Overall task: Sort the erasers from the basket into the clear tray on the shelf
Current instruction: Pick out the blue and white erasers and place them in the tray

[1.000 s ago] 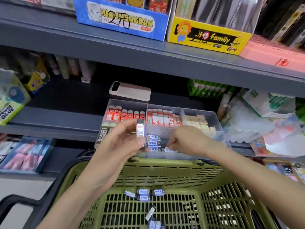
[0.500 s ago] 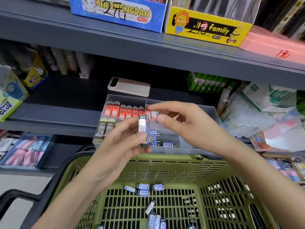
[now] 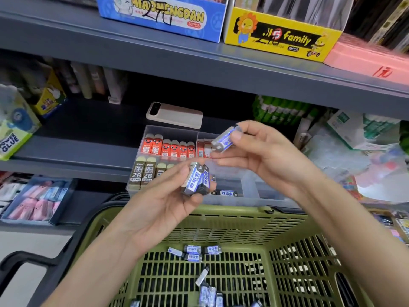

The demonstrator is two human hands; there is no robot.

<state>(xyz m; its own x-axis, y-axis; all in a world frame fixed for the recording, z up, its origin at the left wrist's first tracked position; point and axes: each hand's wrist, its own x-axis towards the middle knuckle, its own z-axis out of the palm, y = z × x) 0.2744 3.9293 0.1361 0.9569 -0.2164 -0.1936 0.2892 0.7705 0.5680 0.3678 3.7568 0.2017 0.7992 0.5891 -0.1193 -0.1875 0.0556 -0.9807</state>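
Shelving (image 3: 199, 69) in dark grey filled the background as we looked down, with a blue carton (image 3: 163, 16) and a yellow carton (image 3: 281, 36) on its upper board. Nearest us sat the green basket (image 3: 221, 227), its slatted floor strewn with loose erasers (image 3: 194, 251) in blue and white. Just behind the basket's far rim, on the lower board, stood the clear tray (image 3: 250, 189). We saw red erasers (image 3: 168, 148) in its back-left compartment and brown 2B erasers (image 3: 142, 173) in the front-left one. A few sorted erasers (image 3: 226, 193), blue and white, lay in a front compartment to their right. A beige phone-like slab (image 3: 174, 115) lay on the shelf behind the tray. Our left hand (image 3: 163, 204) hovered palm-up in front of the tray, thumb and fingers curled round a small stack (image 3: 195, 178) of blue-and-white erasers; how many, we could not tell. Our right hand (image 3: 261, 154) was raised above the tray, pinching a single eraser (image 3: 224, 139) of the same kind between thumb and forefinger, tilted and apart from the stack.
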